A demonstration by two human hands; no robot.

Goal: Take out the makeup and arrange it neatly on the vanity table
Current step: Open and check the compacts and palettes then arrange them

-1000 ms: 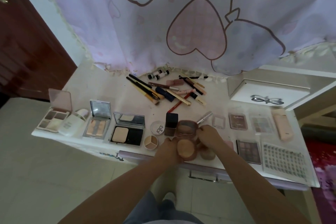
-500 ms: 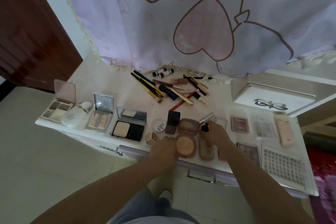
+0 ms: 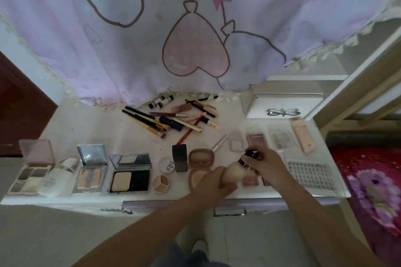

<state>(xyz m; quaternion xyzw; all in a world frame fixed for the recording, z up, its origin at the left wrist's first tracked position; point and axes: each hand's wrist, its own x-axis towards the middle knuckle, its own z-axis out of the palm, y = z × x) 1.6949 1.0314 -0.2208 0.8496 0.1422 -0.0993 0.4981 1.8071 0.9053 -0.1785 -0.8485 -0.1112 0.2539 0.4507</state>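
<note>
A beige foundation bottle [image 3: 234, 173] with a black cap [image 3: 251, 155] is held tilted just above the vanity table [image 3: 97, 128] near its front edge. My left hand [image 3: 213, 183] wraps the bottle's body. My right hand [image 3: 265, 165] grips the cap end. Just left of them an open round pink compact [image 3: 200, 156] lies on the table, its powder pan partly hidden by my left hand. A row of open palettes [image 3: 130, 171] lines the front left. Several pencils and brushes [image 3: 173, 119] lie in a loose pile at the back.
Flat eyeshadow palettes [image 3: 282, 140], a pink case [image 3: 303, 137] and a clear sheet of false nails [image 3: 310, 172] lie to the right. A white drawer box [image 3: 282, 104] stands at the back right. A pink curtain [image 3: 195, 28] hangs over the table's rear.
Both hands left the round compact, which now lies open on the table. My right hand picked up the foundation bottle, and my left hand joined it on the body.
</note>
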